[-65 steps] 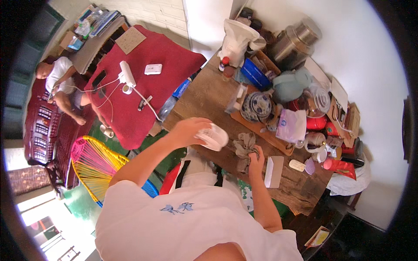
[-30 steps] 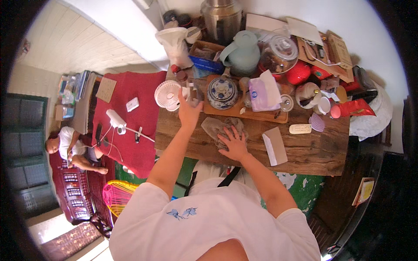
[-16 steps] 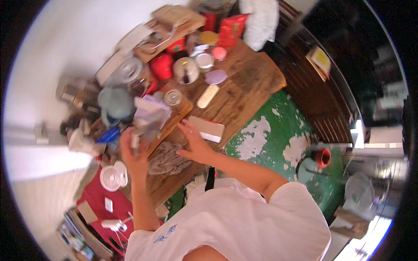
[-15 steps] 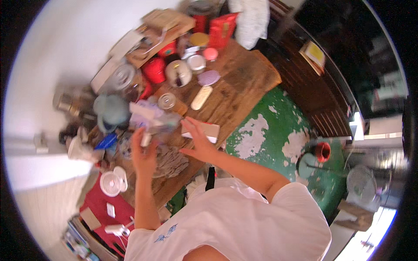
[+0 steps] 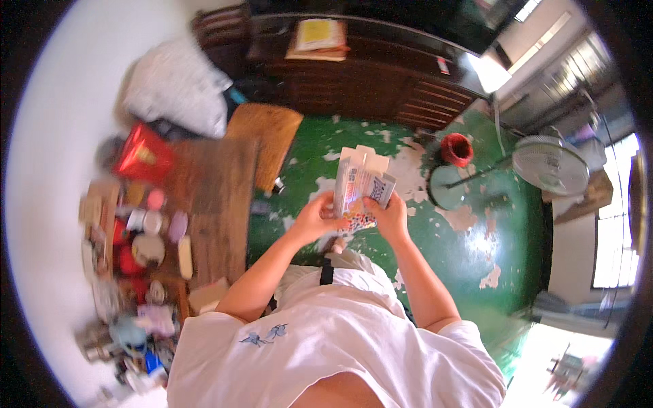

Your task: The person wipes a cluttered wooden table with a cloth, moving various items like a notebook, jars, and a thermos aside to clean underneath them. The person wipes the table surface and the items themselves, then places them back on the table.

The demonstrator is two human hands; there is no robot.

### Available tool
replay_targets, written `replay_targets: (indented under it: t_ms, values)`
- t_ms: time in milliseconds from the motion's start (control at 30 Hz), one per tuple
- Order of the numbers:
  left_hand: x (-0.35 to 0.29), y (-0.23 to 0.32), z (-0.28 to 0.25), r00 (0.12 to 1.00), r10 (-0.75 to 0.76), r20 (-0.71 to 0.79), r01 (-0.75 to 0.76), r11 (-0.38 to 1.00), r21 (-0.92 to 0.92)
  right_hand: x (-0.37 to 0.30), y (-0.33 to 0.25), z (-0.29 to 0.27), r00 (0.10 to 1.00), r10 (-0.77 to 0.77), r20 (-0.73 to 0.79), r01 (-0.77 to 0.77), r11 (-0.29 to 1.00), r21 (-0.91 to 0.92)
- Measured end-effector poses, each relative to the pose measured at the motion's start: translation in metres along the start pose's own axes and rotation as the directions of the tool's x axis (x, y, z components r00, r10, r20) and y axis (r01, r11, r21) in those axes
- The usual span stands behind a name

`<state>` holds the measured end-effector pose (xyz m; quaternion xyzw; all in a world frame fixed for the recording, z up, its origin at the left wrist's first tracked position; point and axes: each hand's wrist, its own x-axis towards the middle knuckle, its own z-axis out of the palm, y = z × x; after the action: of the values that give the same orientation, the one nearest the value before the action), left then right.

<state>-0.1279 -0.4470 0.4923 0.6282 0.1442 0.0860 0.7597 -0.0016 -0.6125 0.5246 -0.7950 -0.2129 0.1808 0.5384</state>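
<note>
In front of my body, above the floor, I hold an upright carton (image 5: pixel 350 187) with open cardboard flaps at its top and a multicoloured dotted pattern along its bottom. My left hand (image 5: pixel 317 219) is closed round its left side, thumb across the front. At the right, my right hand (image 5: pixel 392 216) pinches a small pale packet (image 5: pixel 379 191) with dark print, thumb on its face. The packet is against or just in front of the carton; I cannot tell whether they are joined.
A wooden table (image 5: pixel 221 197) on the left bears jars, a red bag (image 5: pixel 143 155) and a cream-coloured bar (image 5: pixel 185 257). A dark cabinet (image 5: pixel 354 88) lines the far side. To the right stand a fan (image 5: pixel 549 166) and a red bin (image 5: pixel 456 149) on the worn green floor (image 5: pixel 449 265).
My view has turned right, away from the table. My hands, apart over the table before, are now together over the floor, holding the carton and the packet.
</note>
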Motion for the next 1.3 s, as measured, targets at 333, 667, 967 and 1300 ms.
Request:
replay_targets:
  t_ms: [333,667,967,1300]
  values:
    - [0.248,-0.004,0.125,0.960,-0.192,0.205,0.166,0.977,0.135,0.105,0.078,-0.133,0.964,0.214,-0.160,-0.132,0.902,0.412]
    - [0.478,-0.047,0.185,0.822,-0.434,0.368,0.306,0.883,0.357,0.261,0.163,-0.181,0.745,0.560,-0.363,-0.197,0.704,0.683]
    - [0.643,-0.125,0.279,0.856,-0.415,0.310,0.144,0.766,0.627,0.394,0.188,-0.250,0.448,0.850,-0.277,0.024,0.299,0.954]
    - [0.686,-0.151,0.298,0.806,-0.513,0.294,0.438,0.852,0.287,0.543,0.475,-0.413,0.176,0.949,-0.261,0.224,0.220,0.949]
